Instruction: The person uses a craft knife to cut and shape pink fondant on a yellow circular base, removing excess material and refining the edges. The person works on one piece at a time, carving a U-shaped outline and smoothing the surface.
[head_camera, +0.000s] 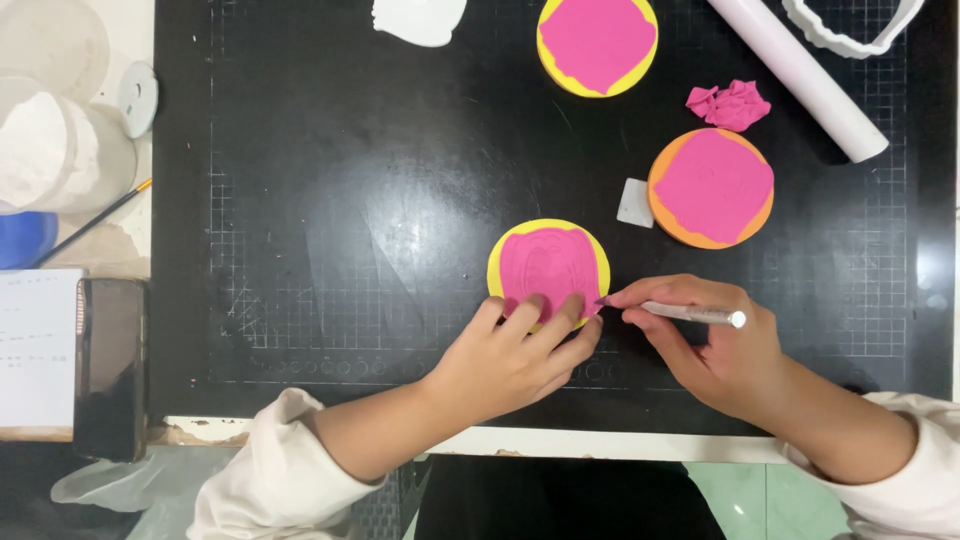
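The left hand (515, 355) is pressing flat, unclenched fingers on the yellow disc topped with pink clay (548, 265) near the black cutting mat's (300, 200) centre, steadying it, while the right hand (715, 345) is pinching a slim silver tool (690, 314) whose tip is meeting the disc's four o'clock edge.

A round yellow disc (548, 268) lies flat on the black mat, its top covered by a pink clay layer with wavy edges and faint pressed lines; a yellow rim shows around the pink. A slim silver tool (690, 314) lies nearly level just right of the disc, its pointed tip touching the disc's lower right edge.
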